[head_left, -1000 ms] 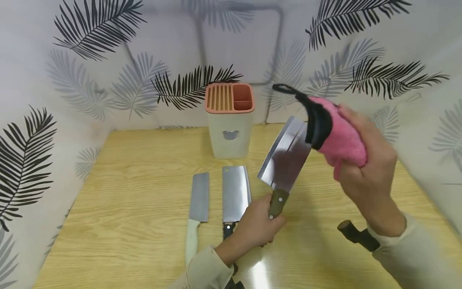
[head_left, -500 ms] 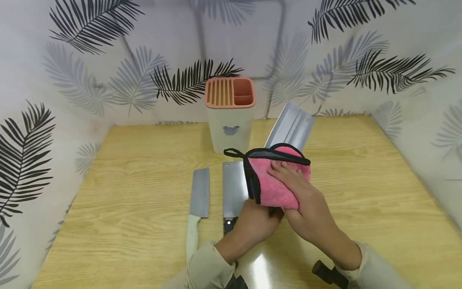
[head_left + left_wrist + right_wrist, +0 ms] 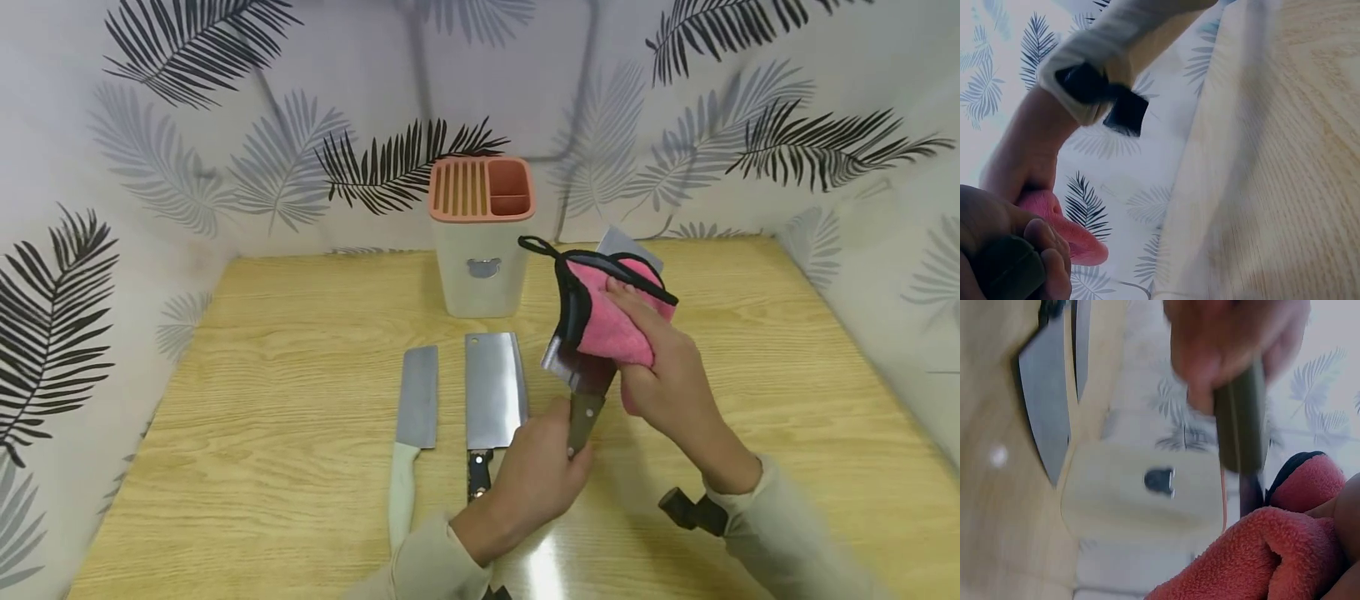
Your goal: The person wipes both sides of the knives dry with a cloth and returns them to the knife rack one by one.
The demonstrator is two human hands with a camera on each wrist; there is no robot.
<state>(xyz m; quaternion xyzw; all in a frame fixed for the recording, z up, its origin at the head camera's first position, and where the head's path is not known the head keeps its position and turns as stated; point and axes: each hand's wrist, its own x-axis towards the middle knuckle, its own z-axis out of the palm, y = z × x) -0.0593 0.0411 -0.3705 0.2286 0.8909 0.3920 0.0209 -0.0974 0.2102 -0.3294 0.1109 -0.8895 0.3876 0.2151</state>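
Observation:
My left hand [image 3: 534, 467] grips the olive-brown handle [image 3: 585, 415] of a cleaver, held up over the table with its blade pointing away and slightly right. In my right hand [image 3: 667, 367] is a pink towel [image 3: 611, 325] with black edging and a hanging loop, pressed across the middle of the blade. A far corner of the blade [image 3: 632, 247] and its heel near the handle show past the cloth. The right wrist view has the cleaver handle [image 3: 1241, 425] coming out of the left fist, with the fluffy towel [image 3: 1260, 550] close below. In the left wrist view, fingers curl around the handle end [image 3: 1010, 269].
Left of the hands, a knife with a pale green handle [image 3: 402, 492] and a black-handled cleaver [image 3: 495, 392] lie on the wooden table [image 3: 262, 400]. Behind them stands a cream knife holder [image 3: 483, 267] with an orange slotted top. A leaf-patterned sheet [image 3: 285, 192] hangs around the table.
My right hand brought the towel from the raised right side down onto the cleaver blade. Since then it has slid up the blade, baring the heel and handle. My left hand keeps its grip.

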